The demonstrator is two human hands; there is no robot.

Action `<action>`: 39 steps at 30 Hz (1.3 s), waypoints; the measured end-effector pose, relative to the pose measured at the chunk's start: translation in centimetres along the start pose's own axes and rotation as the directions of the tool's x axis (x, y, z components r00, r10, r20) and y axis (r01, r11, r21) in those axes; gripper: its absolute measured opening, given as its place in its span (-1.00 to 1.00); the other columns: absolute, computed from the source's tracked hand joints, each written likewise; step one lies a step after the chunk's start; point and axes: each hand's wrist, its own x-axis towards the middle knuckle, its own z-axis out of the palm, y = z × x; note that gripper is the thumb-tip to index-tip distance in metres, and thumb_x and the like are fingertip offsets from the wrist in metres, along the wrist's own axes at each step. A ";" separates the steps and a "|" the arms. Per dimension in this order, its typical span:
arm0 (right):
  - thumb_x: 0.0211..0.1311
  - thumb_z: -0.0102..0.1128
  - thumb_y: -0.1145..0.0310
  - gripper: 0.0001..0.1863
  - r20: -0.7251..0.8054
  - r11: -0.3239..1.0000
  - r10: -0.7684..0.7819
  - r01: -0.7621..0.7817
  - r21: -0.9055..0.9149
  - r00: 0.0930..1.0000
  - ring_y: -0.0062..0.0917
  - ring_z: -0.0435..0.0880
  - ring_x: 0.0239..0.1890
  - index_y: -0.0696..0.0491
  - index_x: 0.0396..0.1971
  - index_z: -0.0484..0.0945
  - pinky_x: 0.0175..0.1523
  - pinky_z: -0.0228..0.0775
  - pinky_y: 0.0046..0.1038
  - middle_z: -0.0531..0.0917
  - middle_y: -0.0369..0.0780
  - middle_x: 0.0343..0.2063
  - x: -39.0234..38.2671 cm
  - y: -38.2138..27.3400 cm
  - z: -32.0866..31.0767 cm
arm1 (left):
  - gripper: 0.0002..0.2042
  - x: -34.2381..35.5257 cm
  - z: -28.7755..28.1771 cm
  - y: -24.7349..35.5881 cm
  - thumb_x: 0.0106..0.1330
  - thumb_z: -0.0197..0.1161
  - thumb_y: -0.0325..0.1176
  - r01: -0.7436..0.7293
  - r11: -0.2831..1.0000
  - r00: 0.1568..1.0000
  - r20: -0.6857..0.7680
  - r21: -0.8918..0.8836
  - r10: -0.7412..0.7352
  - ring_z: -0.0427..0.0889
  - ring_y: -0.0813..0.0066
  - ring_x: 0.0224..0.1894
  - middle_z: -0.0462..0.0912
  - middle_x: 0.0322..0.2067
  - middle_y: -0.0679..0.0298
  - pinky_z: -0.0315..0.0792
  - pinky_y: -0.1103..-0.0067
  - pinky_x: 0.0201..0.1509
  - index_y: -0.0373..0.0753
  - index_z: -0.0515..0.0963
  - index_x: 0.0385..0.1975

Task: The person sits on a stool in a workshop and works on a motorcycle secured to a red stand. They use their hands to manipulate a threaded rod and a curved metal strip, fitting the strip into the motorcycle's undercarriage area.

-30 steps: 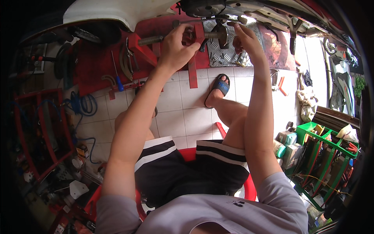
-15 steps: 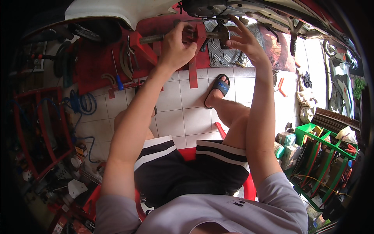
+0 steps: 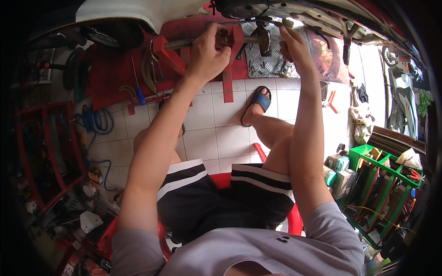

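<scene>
A red metal screw press (image 3: 235,43) stands at the front of the red platform, with a threaded rod (image 3: 178,44) running sideways through it. My left hand (image 3: 208,53) is curled at the middle of the press, and whatever its fingers hold is hidden behind them. At the rod's right end is a dark round head (image 3: 265,40). Above that head a thin dark bar (image 3: 263,20) lies crosswise. My right hand (image 3: 297,48) is closed near the bar's right end, its fingers bent in; their grip on the bar is partly hidden.
A motorcycle body (image 3: 124,11) hangs over the far edge. On the red platform (image 3: 108,69) lie a blue-handled screwdriver (image 3: 140,94) and a tread plate (image 3: 258,64). A blue hose (image 3: 99,120) is at left, a green rack (image 3: 368,156) at right.
My right hand has gone from spread fingers around the rod's right head to a closed shape higher up, by the bar's end. The bar has shifted slightly. My left hand has barely moved.
</scene>
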 end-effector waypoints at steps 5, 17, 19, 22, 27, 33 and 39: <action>0.35 0.13 0.07 -0.38 -0.119 0.978 -0.208 0.209 -0.002 0.971 -0.65 0.49 -0.69 0.12 0.28 0.29 -0.55 0.26 -0.60 0.57 -0.30 -0.68 -0.7 0.8 2.9 | -0.68 -0.1 0.0 -0.2 0.13 0.20 -0.59 0.006 1.000 1.000 0.000 0.004 -0.006 0.66 0.32 -0.14 0.64 -0.19 0.14 0.52 0.49 -0.10 -0.33 0.41 -0.08; 0.27 0.24 0.15 -0.39 -0.109 0.999 -0.039 0.039 0.001 0.993 -0.59 0.66 -0.48 0.11 0.23 0.33 -0.40 0.41 -0.56 0.70 -0.15 -0.42 0.0 0.3 1.8 | -0.68 -0.1 0.1 -0.1 0.16 0.19 -0.59 -0.001 1.000 1.000 0.007 0.014 0.001 0.68 0.33 -0.20 0.63 -0.18 0.12 0.54 0.51 -0.18 -0.33 0.39 -0.06; 0.27 0.24 0.17 -0.40 -0.158 0.976 -0.193 0.206 0.071 0.968 -0.59 0.65 -0.53 0.10 0.23 0.33 -0.46 0.38 -0.58 0.70 -0.17 -0.48 -0.3 0.6 2.6 | -0.67 -0.1 0.1 0.0 0.16 0.19 -0.59 0.006 1.000 1.000 0.011 0.008 -0.006 0.68 0.33 -0.20 0.63 -0.18 0.11 0.55 0.51 -0.17 -0.33 0.39 -0.06; 0.29 0.22 0.16 -0.39 -0.101 0.990 -0.141 0.140 -0.011 0.985 -0.63 0.62 -0.52 0.09 0.26 0.31 -0.44 0.39 -0.59 0.69 -0.17 -0.42 -0.4 -0.1 2.4 | -0.68 -0.2 -0.2 -0.1 0.17 0.18 -0.60 0.010 1.000 1.000 0.012 0.024 -0.011 0.67 0.35 -0.17 0.63 -0.19 0.11 0.55 0.51 -0.16 -0.34 0.39 -0.06; 0.27 0.24 0.15 -0.36 -0.035 0.992 0.001 -0.005 -0.130 0.999 -0.60 0.64 -0.30 0.08 0.28 0.29 -0.20 0.43 -0.58 0.64 -0.13 -0.10 -0.4 -0.5 1.6 | -0.70 -0.1 0.1 0.1 0.18 0.16 -0.62 0.010 1.000 1.000 -0.001 -0.005 -0.010 0.66 0.36 -0.14 0.62 -0.21 0.13 0.59 0.52 -0.17 -0.34 0.39 -0.07; 0.20 0.30 0.10 -0.24 0.162 0.951 -0.307 0.295 0.094 0.938 -0.47 0.57 -0.03 0.06 0.33 0.23 0.01 0.43 -0.43 0.55 -0.11 0.03 -1.1 0.2 1.6 | -0.79 -0.1 0.3 -0.6 0.26 0.11 -0.62 -0.052 0.997 0.999 0.008 0.059 0.051 0.66 0.43 -0.21 0.62 -0.24 0.15 0.62 0.54 -0.21 -0.37 0.41 -0.11; 0.19 0.32 0.13 -0.23 0.135 0.970 -0.241 0.237 0.049 0.961 -0.44 0.55 0.01 0.06 0.34 0.22 0.06 0.42 -0.41 0.51 -0.11 0.08 -1.2 0.0 1.5 | -0.83 -0.3 0.7 -1.7 0.44 0.03 -0.39 0.091 0.995 0.996 -0.008 0.049 -0.090 0.61 0.53 -0.34 0.59 -0.27 0.19 0.61 0.56 -0.29 -0.37 0.40 -0.13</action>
